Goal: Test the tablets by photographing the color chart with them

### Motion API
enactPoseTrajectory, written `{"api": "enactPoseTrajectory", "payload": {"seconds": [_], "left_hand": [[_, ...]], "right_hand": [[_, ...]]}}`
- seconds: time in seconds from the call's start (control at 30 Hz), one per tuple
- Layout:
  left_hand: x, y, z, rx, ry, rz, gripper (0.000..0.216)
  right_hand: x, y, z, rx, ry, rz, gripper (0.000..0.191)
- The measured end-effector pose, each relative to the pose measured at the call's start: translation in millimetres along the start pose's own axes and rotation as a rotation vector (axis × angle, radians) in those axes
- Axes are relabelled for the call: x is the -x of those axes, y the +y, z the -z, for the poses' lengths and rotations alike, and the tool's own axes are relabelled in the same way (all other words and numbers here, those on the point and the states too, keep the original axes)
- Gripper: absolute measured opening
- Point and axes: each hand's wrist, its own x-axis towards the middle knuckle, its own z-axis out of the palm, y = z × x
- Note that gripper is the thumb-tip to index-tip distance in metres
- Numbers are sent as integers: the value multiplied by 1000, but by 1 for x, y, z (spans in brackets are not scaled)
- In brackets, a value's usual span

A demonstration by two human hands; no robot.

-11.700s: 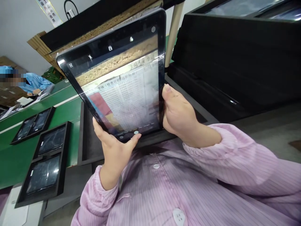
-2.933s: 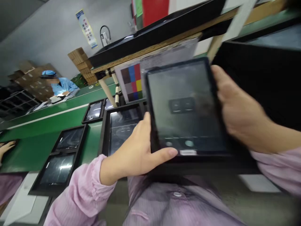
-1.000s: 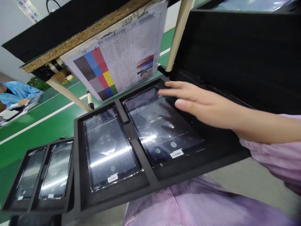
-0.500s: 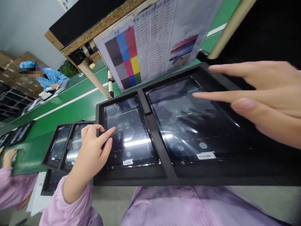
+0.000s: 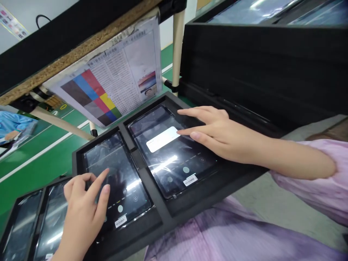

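Observation:
Two tablets lie side by side in a black tray (image 5: pixel 141 165) with a divider between them. Over the left tablet (image 5: pixel 119 181), my left hand (image 5: pixel 84 206) hovers or rests with its index finger and thumb stretched out; its other fingers are curled, and it holds nothing. The right tablet (image 5: pixel 163 170) shows a white pop-up box (image 5: pixel 162 139) on its dark screen. At the right end of that box is the index fingertip of my right hand (image 5: pixel 214 134), whose fingers are spread and hold nothing. Each tablet has a white barcode label near its lower edge.
Another black tray with tablets (image 5: pixel 24 221) lies at the lower left. A printed sheet with colour blocks (image 5: pixel 108 79) hangs from a board behind my tray. Tall black trays (image 5: pixel 261 65) are stacked at the right. A person in a blue sleeve (image 5: pixel 16 123) sits across the green surface.
The view has turned to the right, bringing the stacked trays into sight. A white pop-up now shows on the right tablet, with my right index finger at its edge. Both hands remain over the tablets.

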Motion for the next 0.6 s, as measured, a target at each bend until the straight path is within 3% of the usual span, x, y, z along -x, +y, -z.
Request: {"api": "enactPoseTrajectory", "payload": {"seconds": [0.17,0.37,0.5,0.6], "left_hand": [[-6,14,1,32,-62,61,35],[-14,26,-3,72,-129,116,39],[-3,13,-11,17,-153,75,41],[-5,-4,-12,-12,-36,-16,45]], "right_hand": [[4,1,-2,47,22,62,54],[8,16,-4,-16,96,-9,61],[7,15,-6,-42,64,25,63],[6,9,-4,-106,70,26,54]]}}
